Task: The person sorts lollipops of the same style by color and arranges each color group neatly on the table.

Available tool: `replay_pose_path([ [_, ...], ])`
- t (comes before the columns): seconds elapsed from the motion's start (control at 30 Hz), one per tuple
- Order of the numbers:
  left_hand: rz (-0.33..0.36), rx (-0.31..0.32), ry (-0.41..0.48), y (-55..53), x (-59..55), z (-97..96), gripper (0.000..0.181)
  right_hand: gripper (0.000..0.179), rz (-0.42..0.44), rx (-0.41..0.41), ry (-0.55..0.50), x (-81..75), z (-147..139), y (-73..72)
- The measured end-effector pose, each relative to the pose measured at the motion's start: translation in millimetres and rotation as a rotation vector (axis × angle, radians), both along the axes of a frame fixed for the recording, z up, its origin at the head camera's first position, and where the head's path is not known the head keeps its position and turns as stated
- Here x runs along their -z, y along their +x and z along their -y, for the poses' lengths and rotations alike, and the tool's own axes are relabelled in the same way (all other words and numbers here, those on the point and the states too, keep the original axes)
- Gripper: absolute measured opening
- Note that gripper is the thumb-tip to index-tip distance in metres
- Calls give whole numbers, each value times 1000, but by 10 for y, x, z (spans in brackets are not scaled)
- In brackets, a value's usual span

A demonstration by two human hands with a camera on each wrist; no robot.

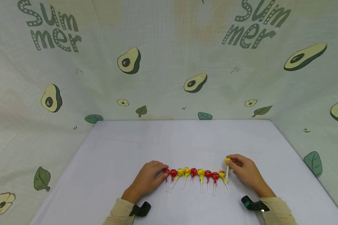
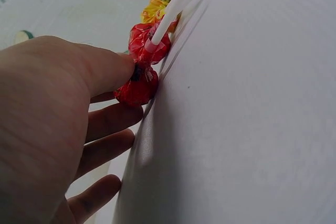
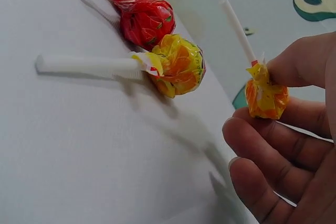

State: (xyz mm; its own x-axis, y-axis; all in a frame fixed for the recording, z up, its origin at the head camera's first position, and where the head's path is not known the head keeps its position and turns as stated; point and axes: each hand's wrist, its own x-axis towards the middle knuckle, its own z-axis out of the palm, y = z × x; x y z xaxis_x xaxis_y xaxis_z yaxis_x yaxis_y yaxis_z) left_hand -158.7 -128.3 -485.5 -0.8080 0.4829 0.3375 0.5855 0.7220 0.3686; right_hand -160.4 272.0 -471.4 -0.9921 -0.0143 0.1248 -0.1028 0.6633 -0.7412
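Red and yellow wrapped lollipops lie side by side in a row, their white sticks toward me. At the row's left end, my left hand (image 1: 147,178) pinches a red lollipop (image 2: 137,88) by its head, thumb on one side and fingers on the other. Beside it lies another red lollipop (image 2: 148,43). My right hand (image 1: 249,173) holds a yellow lollipop (image 3: 266,95) between thumb and fingers, above the table in the right wrist view, its stick pointing away from the palm. Nearest to it in the row is a yellow lollipop (image 3: 178,66), with a red lollipop (image 3: 148,22) adjoining.
The lollipops lie on a white table (image 1: 157,140). Behind it and at both sides hangs a pale cloth (image 1: 163,56) printed with avocados, leaves and lettering. Each wrist wears a black band (image 1: 254,204) below a beige sleeve (image 1: 278,211).
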Motion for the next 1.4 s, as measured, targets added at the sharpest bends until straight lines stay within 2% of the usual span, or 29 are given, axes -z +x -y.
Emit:
replay_pose_path([
  [0.33, 4, -4, -9, 2, 8, -1, 28, 38, 10, -1, 43, -70, 46, -41],
  [0.6, -10, 3, -17, 4, -12, -4, 29, 36, 0, -25, 5, -72, 104, -151],
  [0.8, -3, 4, -13, 15, -28, -8, 30, 41, 29, -46, -48, -81, 146, -228],
  [0.9, 8, 0, -17, 23, -16, -9, 30, 46, 79, -64, -116, -96, 163, -249],
  [1.1, 9, 1, -30, 26, 28, -4, 31, 53, 194, -101, -360, -128, 197, -308],
  [1.4, 1, 4, -17, 26, -8, -2, 32, 55, 238, -121, -465, -148, 296, -393],
])
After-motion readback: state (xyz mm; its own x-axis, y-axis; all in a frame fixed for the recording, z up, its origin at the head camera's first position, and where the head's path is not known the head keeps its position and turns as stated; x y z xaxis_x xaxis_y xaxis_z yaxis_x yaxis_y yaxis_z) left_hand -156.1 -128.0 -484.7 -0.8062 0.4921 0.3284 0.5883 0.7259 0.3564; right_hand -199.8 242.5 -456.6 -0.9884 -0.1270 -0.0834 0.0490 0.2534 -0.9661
